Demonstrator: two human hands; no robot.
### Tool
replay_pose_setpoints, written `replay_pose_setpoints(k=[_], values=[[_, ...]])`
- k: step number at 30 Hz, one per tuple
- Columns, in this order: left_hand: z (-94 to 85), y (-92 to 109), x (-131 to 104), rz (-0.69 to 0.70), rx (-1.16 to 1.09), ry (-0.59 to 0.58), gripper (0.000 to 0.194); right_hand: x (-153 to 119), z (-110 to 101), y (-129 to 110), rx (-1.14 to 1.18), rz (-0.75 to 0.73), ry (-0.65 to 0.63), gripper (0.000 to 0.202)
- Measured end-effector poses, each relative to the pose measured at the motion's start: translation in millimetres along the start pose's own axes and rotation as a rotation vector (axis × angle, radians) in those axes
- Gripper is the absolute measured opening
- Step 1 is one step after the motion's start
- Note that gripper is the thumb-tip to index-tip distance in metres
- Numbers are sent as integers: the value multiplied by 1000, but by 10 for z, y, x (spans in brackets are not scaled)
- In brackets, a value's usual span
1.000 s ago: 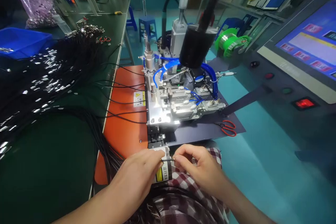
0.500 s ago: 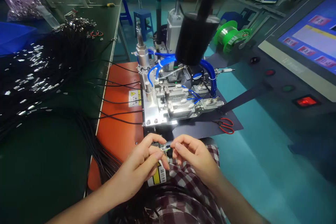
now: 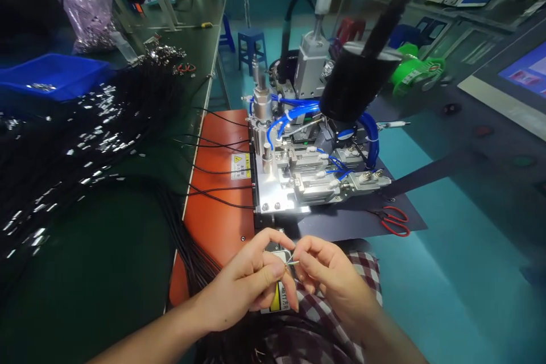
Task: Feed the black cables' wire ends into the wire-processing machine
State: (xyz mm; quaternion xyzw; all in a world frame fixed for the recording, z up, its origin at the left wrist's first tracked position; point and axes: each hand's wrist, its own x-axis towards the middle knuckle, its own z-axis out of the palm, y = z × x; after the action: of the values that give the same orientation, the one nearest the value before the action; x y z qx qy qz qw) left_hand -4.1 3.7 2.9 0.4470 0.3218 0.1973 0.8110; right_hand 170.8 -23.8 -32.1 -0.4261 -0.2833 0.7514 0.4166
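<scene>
In front of the machine's near edge, my two hands meet over my lap. My left hand (image 3: 256,278) is closed, thumb against fingers, on the end of a cable whose thin light-coloured wires (image 3: 292,262) stick out to the right. With thumb and index finger my right hand (image 3: 330,270) pinches the tips of those wires. The cable's body is mostly hidden by my left hand. Below the hands are a yellow-and-white label (image 3: 279,298) and my checked clothing. A bundle of black cables (image 3: 194,261) hangs over the table edge by my left forearm.
The metal machine (image 3: 315,176) with blue air tubes stands ahead, several black cables running into its left side over an orange plate (image 3: 217,205). Red-handled cutters (image 3: 394,220) lie on the dark plate at right. A black cylinder (image 3: 358,85) overhangs. A blue tray (image 3: 55,71) sits left.
The view has swung left, so everything sits further right in the picture. My right fingers have closed in on the wire tips beside my left hand.
</scene>
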Motion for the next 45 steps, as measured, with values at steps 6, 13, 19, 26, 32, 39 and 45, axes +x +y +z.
replay_pose_setpoints(k=[6, 13, 19, 26, 32, 39, 45], values=[[-98, -39, 20, 14, -85, -74, 17, -31, 75, 42, 66, 41, -5, 37], [3, -18, -36, 33, 100, 8, 19, -108, 149, 36, -28, 43, 48, 35], [-492, 467, -198, 61, 1477, 553, 14, -124, 108, 16, -147, 49, 64, 42], [-1446, 578, -113, -25, 1746, 732, 23, -127, 105, 49, -112, 65, 87, 43], [-1555, 524, 13, 89, 1755, 739, 20, -137, 147, 35, -68, 28, 83, 43], [-1137, 527, -113, 250, 1631, 844, 23, -113, 180, -41, -98, 30, 63, 39], [84, 173, -270, 269, 938, 376, 22, -114, 190, -99, -62, -44, 111, 35]])
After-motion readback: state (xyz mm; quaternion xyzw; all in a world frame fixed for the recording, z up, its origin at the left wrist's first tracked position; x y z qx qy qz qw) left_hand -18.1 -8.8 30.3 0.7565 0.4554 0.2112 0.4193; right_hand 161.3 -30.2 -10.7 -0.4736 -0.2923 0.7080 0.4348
